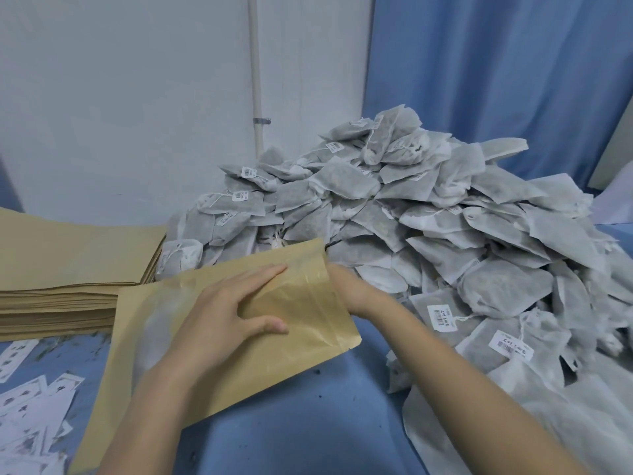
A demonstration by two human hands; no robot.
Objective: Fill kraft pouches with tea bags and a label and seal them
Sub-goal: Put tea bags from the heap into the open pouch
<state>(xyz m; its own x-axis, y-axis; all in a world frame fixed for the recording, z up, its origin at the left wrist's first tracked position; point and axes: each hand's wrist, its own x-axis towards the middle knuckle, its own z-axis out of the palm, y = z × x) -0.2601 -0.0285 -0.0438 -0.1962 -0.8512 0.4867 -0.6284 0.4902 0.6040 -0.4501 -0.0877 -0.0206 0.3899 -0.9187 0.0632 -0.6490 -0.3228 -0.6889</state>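
Your left hand [222, 313] lies on a kraft pouch [305, 323] with its fingers [263, 274] straight and relaxed; your right hand [346, 286] is inside its open mouth, fingers hidden. The pouch sits on the blue counter [342, 406] between a pile of tea bags [428, 217] and stacked pouches [68, 269], labels [30, 406] scattered near your left arm.

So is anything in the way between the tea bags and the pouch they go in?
Nothing visible. The pile of tea bags sits right beside the pouch mouth. The left hand rests on the pouch, and the right hand reaches in behind its open end, fingers hidden.
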